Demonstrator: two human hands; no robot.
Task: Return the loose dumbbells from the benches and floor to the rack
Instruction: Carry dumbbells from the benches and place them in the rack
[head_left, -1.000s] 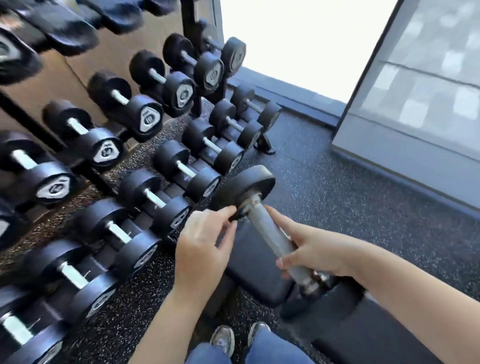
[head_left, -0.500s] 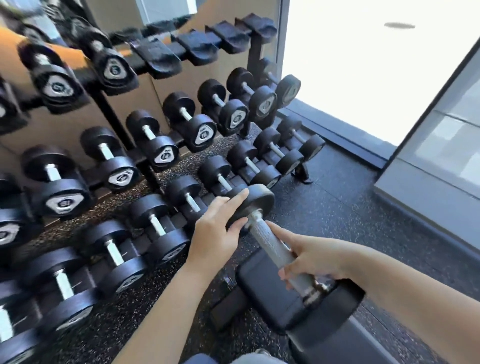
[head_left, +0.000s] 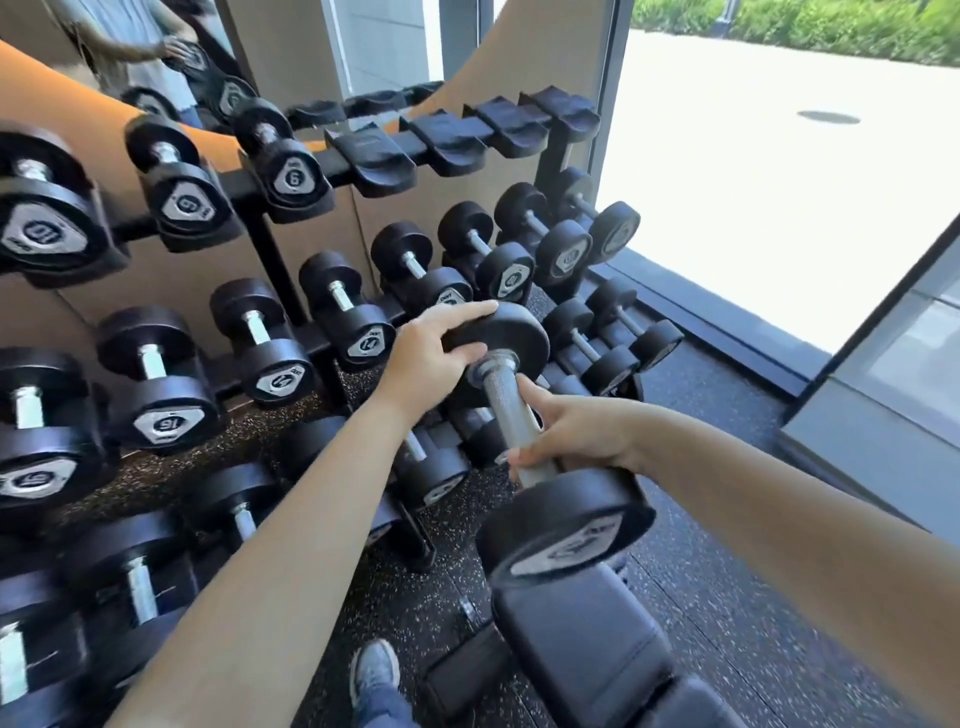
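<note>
OK, I see the dumbbell (head_left: 506, 415) held up just off the rack's (head_left: 270, 244) middle tier, above the bench (head_left: 582, 639) end; right hand (head_left: 576, 436) curled round the handle, left hand (head_left: 426, 358) clasping the far head; bare cradles (head_left: 374, 156) top right; racked dumbbells (head_left: 358, 317) crowd behind.

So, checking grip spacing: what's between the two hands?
Head view: just the dumbbell, its bare handle and collar, between left hand and right hand.

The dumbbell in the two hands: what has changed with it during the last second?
The dumbbell has risen from low over the bench toward the rack. The left hand moved from the handle's end onto the far head, which it now holds. The right hand still grips the handle.
</note>
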